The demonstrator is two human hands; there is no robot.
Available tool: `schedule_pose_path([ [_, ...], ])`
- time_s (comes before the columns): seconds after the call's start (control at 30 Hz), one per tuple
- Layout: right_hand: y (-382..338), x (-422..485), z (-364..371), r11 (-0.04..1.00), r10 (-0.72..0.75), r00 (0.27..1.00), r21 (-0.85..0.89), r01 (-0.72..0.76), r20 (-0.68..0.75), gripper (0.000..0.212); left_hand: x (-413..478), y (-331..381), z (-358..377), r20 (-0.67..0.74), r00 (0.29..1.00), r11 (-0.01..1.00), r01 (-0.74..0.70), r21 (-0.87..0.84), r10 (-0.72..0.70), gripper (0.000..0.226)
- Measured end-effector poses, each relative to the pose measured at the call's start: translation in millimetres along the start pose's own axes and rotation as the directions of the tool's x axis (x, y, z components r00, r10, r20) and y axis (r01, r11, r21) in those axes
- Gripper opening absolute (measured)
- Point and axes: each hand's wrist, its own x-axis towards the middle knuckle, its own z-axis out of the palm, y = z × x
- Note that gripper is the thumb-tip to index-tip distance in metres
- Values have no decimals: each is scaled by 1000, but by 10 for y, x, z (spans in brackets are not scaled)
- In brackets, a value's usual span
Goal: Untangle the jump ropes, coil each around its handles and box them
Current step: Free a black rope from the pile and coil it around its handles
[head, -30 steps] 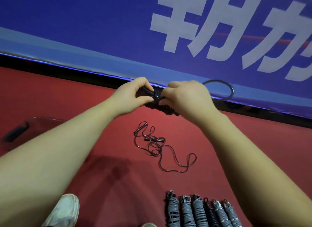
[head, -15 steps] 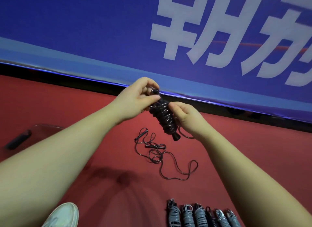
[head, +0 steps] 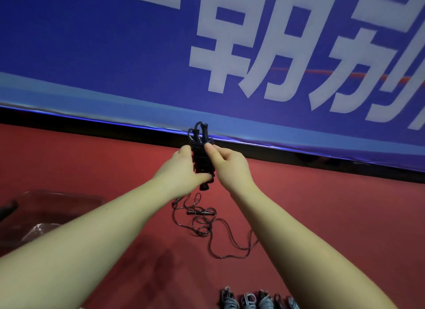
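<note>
The black jump rope wound tightly round its two handles (head: 202, 161) is held in the air at centre, above the red floor (head: 322, 216) and in front of the blue banner with white characters (head: 115, 56). The left hand (head: 184, 170) curls its fingers round the left side and lower end of this bundle. The right hand (head: 230, 164) pinches the upper right side between thumb and forefinger. One second ago the bundle lay crosswise between the hands, with a free loop of cord standing out to the right. Half a second ago it was tilted, with the right hand at its lower end. It now stands upright, and no slack trails from it; only the handle tips and a short loop project at the top. Judged from this, the winding of this rope is complete or is being secured, and the bundle is ready to be set down or boxed. Count: one bundle is in hand. One loose black jump rope (head: 202, 220) lies tangled on the floor, just near of the hands, and is not yet coiled. Five grey wound rope bundles (head: 248, 300) show in a row at the near edge, cropped by the frame, so more may lie out of view. One clear plastic box (head: 69, 195) sits at the left.
</note>
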Motion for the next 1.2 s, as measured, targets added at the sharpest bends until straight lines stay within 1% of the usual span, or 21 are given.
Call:
schedule_pose_path([
  [0.1, -88, -22, 46, 994, -13, 998, -108, 20, 61, 37, -7, -5, 13, -56, 996, 998, 63, -1, -63, 64],
  [0.23, -191, -76, 71, 956, -60, 983, -272, 106, 174, 39, 14, -29, -26, -160, 985, 997, 70, 14, -67, 53],
  [0.3, -247, -91, 25, 921, -87, 961, -346, 177, 261, 35, 33, -87, -82, -173, 984, 998, 55, 32, -49, 51],
  [0.37, -295, -87, -44, 838, -97, 937, -480, 258, 335, 31, 70, -184, -134, -136, 991, 1000, 20, 15, -18, 49],
  [0.4, -312, -77, -77, 777, -104, 930, -555, 297, 352, 31, 86, -234, -146, -110, 994, 1000, 5, -26, -8, 50],
  [0.43, -320, -60, -105, 715, -126, 929, -617, 328, 348, 31, 96, -273, -148, -82, 997, 994, -2, -110, -7, 52],
  [0.47, -326, -42, -131, 661, -160, 931, -665, 348, 328, 30, 96, -297, -140, -41, 999, 970, 6, -242, -16, 54],
  [0.5, -330, -23, -159, 627, -199, 933, -692, 357, 301, 30, 89, -305, -134, 11, 1000, 917, 28, -399, -25, 54],
  [0.53, -330, -2, -189, 630, -228, 935, -691, 354, 271, 30, 82, -302, -129, 66, 997, 838, 57, -542, -25, 53],
  [0.57, -318, 21, -224, 677, -237, 941, -654, 337, 241, 30, 77, -291, -130, 110, 994, 762, 81, -643, -12, 50],
  [0.6, -299, 41, -260, 748, -229, 950, -586, 311, 213, 29, 72, -271, -145, 144, 989, 703, 96, -704, 10, 48],
  [0.67, -226, 71, -320, 858, -227, 959, -431, 278, 166, 21, 53, -227, -188, 194, 979, 609, 115, -784, 64, 50],
  [0.7, -184, 75, -335, 887, -239, 959, -368, 279, 152, 17, 41, -208, -208, 213, 973, 565, 126, -815, 89, 53],
  [0.77, -114, 57, -351, 930, -258, 953, -227, 290, 161, 17, -1, -172, -238, 239, 962, 495, 145, -857, 131, 57],
  [0.83, -96, 20, -353, 945, -294, 941, -99, 313, 167, 18, -23, -156, -265, 258, 949, 474, 145, -868, 183, 57],
  [0.87, -90, 8, -352, 937, -325, 934, -81, 339, 146, 19, -23, -156, -280, 269, 942, 476, 146, -867, 202, 57],
  [0.93, -95, -3, -325, 904, -397, 915, -142, 404, 74, 20, -16, -159, -329, 301, 924, 491, 154, -857, 235, 55],
  [1.0, -131, -12, -270, 849, -482, 876, -232, 474, 27, 11, -19, -167, -343, 337, 905, 527, 160, -835, 258, 51],
  [1.1, -237, -23, -212, 728, -583, 812, -425, 538, 29, 21, -27, -131, -314, 333, 915, 628, 122, -768, 229, 49],
  [1.13, -270, -25, -204, 696, -602, 797, -460, 551, 44, 22, -25, -111, -302, 309, 923, 620, 105, -777, 231, 47],
  [1.2, -312, -42, -208, 691, -603, 795, -451, 565, 71, 19, -26, -67, -292, 247, 941, 562, 78, -824, 231, 41],
])
